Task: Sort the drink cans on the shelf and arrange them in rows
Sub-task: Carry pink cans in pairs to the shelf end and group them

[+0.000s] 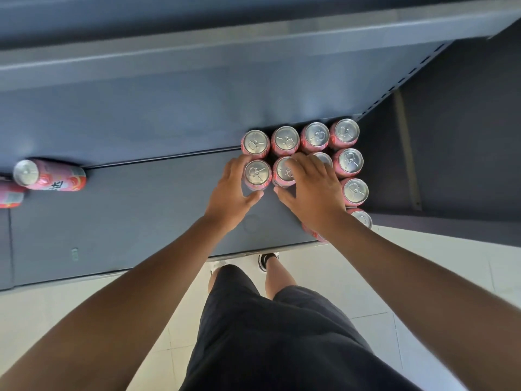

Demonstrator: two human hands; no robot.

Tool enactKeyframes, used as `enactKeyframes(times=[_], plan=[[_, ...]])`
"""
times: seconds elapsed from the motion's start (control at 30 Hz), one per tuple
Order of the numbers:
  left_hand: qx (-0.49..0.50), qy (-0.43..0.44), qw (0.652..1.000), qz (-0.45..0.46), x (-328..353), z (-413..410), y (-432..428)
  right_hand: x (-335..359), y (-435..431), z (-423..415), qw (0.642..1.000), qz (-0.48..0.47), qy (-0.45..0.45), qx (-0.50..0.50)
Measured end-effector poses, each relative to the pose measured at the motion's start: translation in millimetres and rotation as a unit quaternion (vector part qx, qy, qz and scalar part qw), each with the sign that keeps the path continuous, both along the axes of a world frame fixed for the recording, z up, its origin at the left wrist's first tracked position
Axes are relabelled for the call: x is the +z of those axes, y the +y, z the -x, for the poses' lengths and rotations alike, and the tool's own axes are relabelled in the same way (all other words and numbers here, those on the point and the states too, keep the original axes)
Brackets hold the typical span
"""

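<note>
Upright pink cans in rows (one toppled)

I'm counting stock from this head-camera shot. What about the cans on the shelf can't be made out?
Head view:
- Third second-row can: mostly under the right hand; grip unclear.
- Front-edge cans: the right forearm covers them, count unknown.
- Leftmost lying can: cut by the frame's left edge.
- Upright cans' labels: only lids show from above; the left hand wraps the second-row end can.
</note>
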State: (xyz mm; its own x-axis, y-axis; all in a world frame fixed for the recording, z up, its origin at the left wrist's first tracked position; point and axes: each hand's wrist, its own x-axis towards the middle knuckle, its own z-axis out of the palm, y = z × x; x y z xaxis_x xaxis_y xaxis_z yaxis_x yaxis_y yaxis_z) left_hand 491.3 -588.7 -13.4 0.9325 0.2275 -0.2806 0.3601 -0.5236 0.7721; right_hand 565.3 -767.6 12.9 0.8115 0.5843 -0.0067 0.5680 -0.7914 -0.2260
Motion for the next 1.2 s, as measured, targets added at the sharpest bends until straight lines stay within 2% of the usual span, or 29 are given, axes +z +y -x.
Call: enactKeyframes(times=[0.1, 0.2, 0.33, 0.47, 0.8, 1.0, 1.2], plan=[[-0.066, -0.016, 0.991, -0.119, 23, 14, 10, 16, -2, 6, 0.998, -0.027, -0.007, 0.057], [-0.111, -0.041, 0.964, -0.240, 45, 32, 21, 33, 1, 9, 0.992, -0.042, -0.032, 0.116], [-0.127, -0.065, 0.928, -0.344, 73, 62, 32, 56, 14, 14, 0.982, -0.064, -0.051, 0.168], [-0.109, -0.051, 0.902, -0.416, 92, 95, 44, 75, 38, 28, 0.975, -0.052, -0.048, 0.211], [-0.005, 0.021, 0.897, -0.442, 127, 204, 97, 109, 121, 114, 0.958, 0.018, -0.046, 0.284], [0.035, 0.058, 0.901, -0.428, 138, 306, 149, 126, 187, 206, 0.963, 0.054, -0.047, 0.261], [0.071, 0.117, 0.913, -0.384, 145, 398, 192, 135, 242, 298, 0.965, 0.060, 0.004, 0.254]])
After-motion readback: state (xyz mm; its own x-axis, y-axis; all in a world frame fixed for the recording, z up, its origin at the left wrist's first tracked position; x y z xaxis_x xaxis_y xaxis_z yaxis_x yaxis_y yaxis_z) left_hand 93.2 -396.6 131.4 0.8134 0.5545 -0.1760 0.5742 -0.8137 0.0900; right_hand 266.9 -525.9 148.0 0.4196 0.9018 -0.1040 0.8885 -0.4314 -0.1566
